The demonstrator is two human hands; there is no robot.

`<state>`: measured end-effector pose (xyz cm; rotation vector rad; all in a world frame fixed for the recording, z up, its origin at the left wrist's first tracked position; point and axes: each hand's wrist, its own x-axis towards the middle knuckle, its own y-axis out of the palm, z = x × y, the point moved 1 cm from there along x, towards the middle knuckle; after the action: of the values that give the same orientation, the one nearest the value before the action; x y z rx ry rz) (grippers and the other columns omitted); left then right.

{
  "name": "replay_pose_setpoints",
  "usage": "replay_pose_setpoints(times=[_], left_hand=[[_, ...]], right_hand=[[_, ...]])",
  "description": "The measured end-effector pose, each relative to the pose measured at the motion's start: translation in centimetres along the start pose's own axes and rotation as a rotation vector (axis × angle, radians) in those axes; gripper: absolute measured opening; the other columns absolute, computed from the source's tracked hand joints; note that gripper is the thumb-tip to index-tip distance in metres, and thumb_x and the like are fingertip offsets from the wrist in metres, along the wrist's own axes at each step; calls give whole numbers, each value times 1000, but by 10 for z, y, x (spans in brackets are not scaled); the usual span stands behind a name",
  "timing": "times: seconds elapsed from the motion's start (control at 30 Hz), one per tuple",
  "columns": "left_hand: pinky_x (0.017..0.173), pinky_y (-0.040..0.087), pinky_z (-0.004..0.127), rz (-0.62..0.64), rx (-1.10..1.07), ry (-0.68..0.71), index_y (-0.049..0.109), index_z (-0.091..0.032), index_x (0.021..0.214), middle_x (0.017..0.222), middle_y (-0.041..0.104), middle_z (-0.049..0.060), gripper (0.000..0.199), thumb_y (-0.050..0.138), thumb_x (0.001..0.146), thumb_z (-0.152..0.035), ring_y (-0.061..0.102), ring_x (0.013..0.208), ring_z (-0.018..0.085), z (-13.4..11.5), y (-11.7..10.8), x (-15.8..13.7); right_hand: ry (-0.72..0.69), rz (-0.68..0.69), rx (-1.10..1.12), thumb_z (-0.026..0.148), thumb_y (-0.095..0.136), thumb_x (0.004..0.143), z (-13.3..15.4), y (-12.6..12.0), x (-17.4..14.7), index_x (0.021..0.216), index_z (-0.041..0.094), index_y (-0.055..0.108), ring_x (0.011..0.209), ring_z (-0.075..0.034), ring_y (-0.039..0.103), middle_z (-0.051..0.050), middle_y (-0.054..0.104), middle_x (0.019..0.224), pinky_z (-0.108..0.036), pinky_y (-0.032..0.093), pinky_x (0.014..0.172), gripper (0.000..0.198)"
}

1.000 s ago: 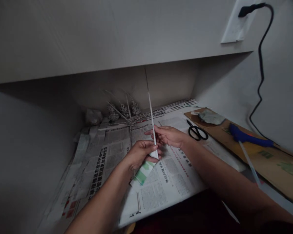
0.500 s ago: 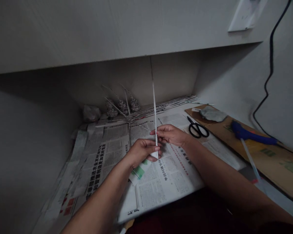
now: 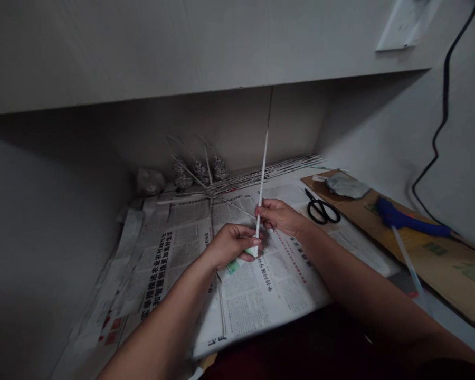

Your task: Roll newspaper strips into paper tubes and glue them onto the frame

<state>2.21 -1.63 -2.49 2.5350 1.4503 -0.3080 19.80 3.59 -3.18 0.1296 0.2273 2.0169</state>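
Observation:
A thin white paper tube (image 3: pixel 263 166) stands nearly upright before me, its top leaning slightly right. From its upper end a thin dark stick (image 3: pixel 269 105) reaches up in front of the shelf recess. My left hand (image 3: pixel 233 246) pinches the tube's bottom end between thumb and fingers. Under those fingers, a short loose paper strip with a green patch (image 3: pixel 233 266) sticks out to the lower left. Just above, my right hand (image 3: pixel 279 216) is closed on the tube, thumb and fingertips against it. Part of both hands' fingers is hidden behind the tube.
Newspaper (image 3: pixel 245 311) covers the tabletop. Behind are a bundle of paper sticks (image 3: pixel 277 171), several woven cone shapes (image 3: pixel 200 171) and a plastic-wrapped lump (image 3: pixel 150 182). To the right lie black scissors (image 3: pixel 320 211), a blue glue gun (image 3: pixel 411 219) and cardboard (image 3: pixel 431 258).
The tube's top has swung to the right, and my right hand has shifted slightly right with it. Less of the loose green-patched strip shows below my left hand.

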Motion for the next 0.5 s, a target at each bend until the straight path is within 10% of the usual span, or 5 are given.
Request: replay_pose_setpoints(times=[0.5], left_hand=[[56,53,25,-17,40,30,68,-11,90,78,69,9,36,75,64,-34,65,69,16,3,-1,2]], right_hand=[[13,86,-48,39,73,71,2,0,0,88,14,71,70,-12,59,-6,67,88,-23,45,61,30]])
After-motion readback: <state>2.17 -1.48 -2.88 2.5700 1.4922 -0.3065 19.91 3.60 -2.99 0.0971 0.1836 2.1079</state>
